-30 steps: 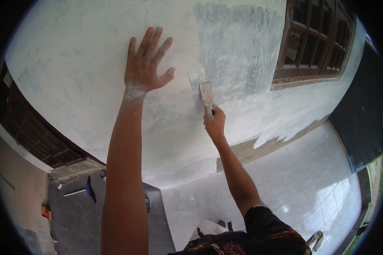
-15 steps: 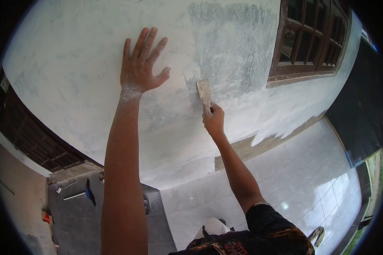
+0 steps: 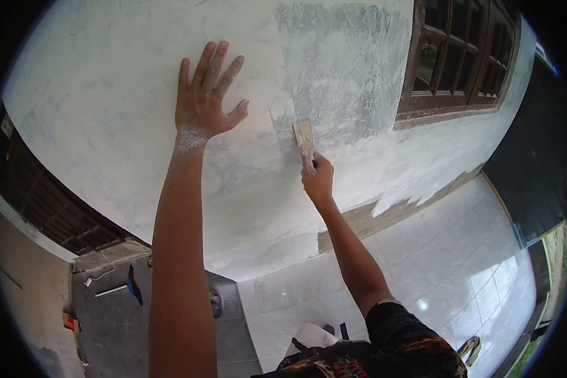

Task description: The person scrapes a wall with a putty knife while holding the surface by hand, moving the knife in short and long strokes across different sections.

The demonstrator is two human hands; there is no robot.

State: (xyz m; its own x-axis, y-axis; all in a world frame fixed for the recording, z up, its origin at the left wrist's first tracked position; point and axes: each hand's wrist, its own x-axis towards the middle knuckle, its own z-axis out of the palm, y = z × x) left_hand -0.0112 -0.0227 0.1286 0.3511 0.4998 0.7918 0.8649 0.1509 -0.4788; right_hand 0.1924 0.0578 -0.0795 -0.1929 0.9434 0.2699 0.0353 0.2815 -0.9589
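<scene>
Head view looks down along a white wall [image 3: 107, 113], and the scraper [image 3: 305, 141] is the thing in hand: its flat, plaster-smeared blade lies against the wall, tip pointing up, at the lower left edge of a rough grey patch [image 3: 346, 69] of wall. The right hand [image 3: 318, 179] is closed around the scraper's handle just below the blade, with the forearm running down to a dark patterned sleeve [image 3: 409, 340].

Left of the scraper, a short way off, the left hand [image 3: 205, 97] is pressed flat on the wall, fingers spread and holding nothing, its wrist dusted white. The two hands are apart, with bare wall between them.

Right of the scraper and beyond the grey patch, a dark wooden window [image 3: 460, 57] with small panes is set in the wall. Below the scraper the white coat ends in a ragged edge over a brown strip at the wall's foot, and pale glossy floor tiles [image 3: 460, 264] spread out from there. Far to the lower left of the scraper, a grey slab [image 3: 107, 327] carries a blue-handled tool [image 3: 132, 283], and a dark wooden grille [image 3: 50, 201] stands above it.
</scene>
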